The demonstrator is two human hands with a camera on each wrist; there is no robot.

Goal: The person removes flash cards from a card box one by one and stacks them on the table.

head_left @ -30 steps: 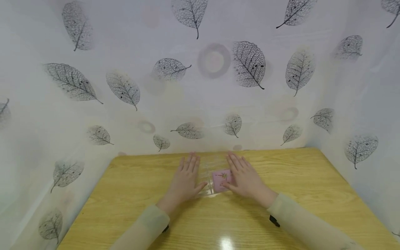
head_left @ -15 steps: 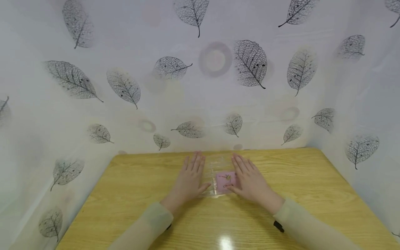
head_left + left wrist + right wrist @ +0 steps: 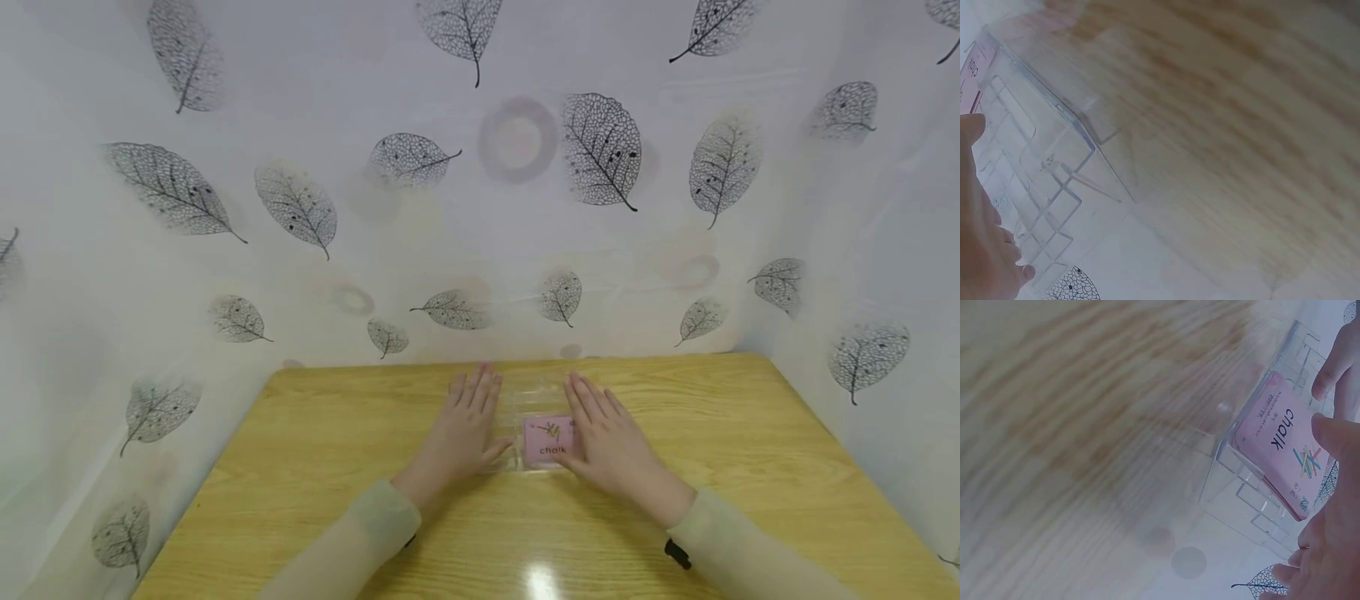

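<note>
A clear plastic organizer box [image 3: 525, 398] with several compartments lies at the far middle of the table. Pink cards [image 3: 546, 442] lie stacked in its near right compartment. The top one reads "chalk" and shows coloured sticks, clearest in the right wrist view. My left hand [image 3: 463, 432] lies along the box's left side, fingers straight and pointing away, thumb out over its near part. On the other side, my right hand [image 3: 611, 440] has straight fingers along the right edge, and its thumb reaches the pink card. Both hands cover the box's sides in the head view.
The wooden table [image 3: 315, 475] reaches back to a pale leaf-printed curtain [image 3: 480, 225], which hangs close behind the box and continues at both sides. A dark wrist strap [image 3: 677, 553] shows under the right sleeve.
Both hands and the box with its cards have shifted a little to the right. The word "chalk" reads more clearly now. The fingers have stayed straight throughout.
</note>
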